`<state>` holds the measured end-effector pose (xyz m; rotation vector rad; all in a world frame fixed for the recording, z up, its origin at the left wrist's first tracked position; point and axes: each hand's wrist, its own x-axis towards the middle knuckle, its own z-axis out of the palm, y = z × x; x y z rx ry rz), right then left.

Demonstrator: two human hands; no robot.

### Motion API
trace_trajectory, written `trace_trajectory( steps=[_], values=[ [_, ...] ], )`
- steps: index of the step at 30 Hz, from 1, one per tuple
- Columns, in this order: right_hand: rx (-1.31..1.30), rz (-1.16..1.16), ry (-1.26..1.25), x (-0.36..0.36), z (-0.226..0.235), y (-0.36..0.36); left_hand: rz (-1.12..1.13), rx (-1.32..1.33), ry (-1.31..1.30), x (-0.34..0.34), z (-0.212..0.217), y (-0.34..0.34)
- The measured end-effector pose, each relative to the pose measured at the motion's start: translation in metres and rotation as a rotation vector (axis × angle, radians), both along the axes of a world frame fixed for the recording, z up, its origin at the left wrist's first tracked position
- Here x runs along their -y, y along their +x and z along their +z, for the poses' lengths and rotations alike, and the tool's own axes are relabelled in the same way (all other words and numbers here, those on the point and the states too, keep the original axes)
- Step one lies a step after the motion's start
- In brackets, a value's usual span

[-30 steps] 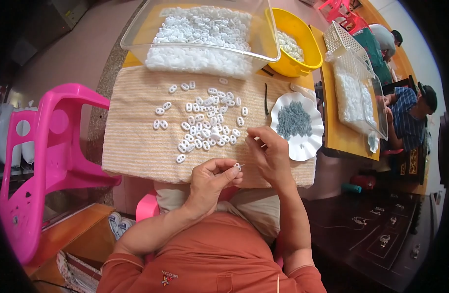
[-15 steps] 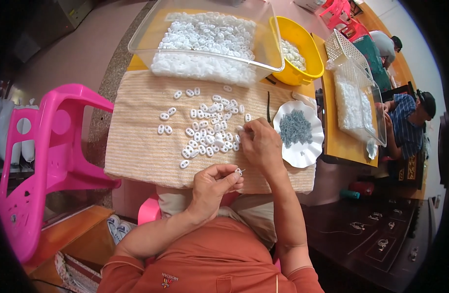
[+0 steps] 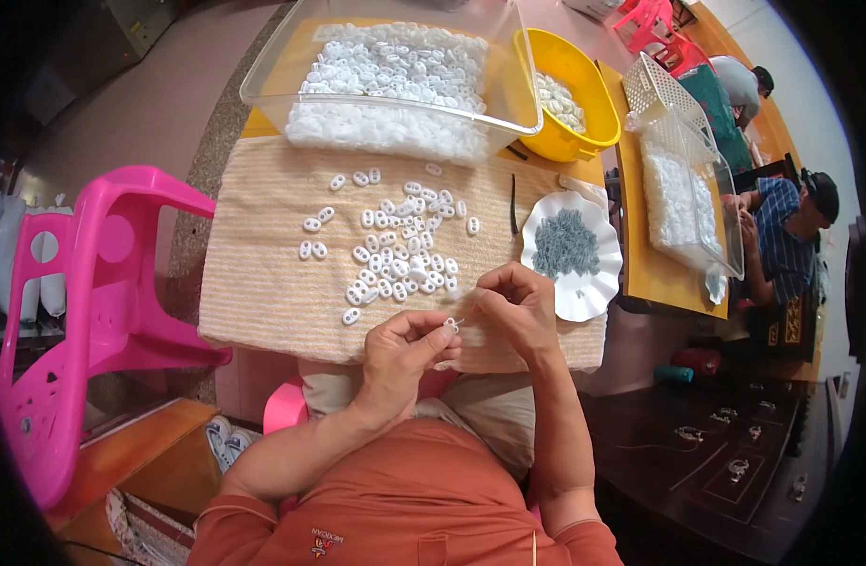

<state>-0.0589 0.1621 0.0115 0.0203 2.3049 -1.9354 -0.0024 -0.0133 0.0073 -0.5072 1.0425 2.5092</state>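
While the left hand (image 3: 400, 351) pinches one small white piece (image 3: 449, 324) between thumb and fingertips, the right hand (image 3: 518, 309) closes its fingertips on something too fine to identify, just beside that piece. Judgement: steady both hands and align before pressing. Beyond the fingers lie loose white pieces (image 3: 400, 250) on a cloth (image 3: 263, 292); right of them, a white plate (image 3: 598, 288) of grey bits (image 3: 565, 242).

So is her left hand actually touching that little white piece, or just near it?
Touching. The head view shows the left hand pinching the small white piece between its fingertips, with no gap visible; the right hand is close beside it.
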Motion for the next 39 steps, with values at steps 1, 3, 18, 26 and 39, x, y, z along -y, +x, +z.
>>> trace_trajectory(
  steps=[1,3,18,26,39],
  values=[
    [0.017,0.012,-0.002,0.000,0.002,0.003,-0.002,0.004,0.000,0.000,-0.001,0.000],
    [0.016,-0.002,0.070,0.000,0.006,0.006,0.046,-0.022,-0.002,-0.001,-0.002,0.000],
    [-0.405,0.347,0.491,0.017,0.002,0.009,-0.043,-0.436,-0.226,-0.013,0.019,0.036],
    [-0.394,0.498,0.716,0.031,0.014,0.009,-0.014,-0.340,-0.164,-0.010,0.024,0.031],
    [-0.019,0.152,0.154,0.011,0.002,0.023,0.083,-0.193,-0.149,-0.005,0.006,0.017]
  ],
)
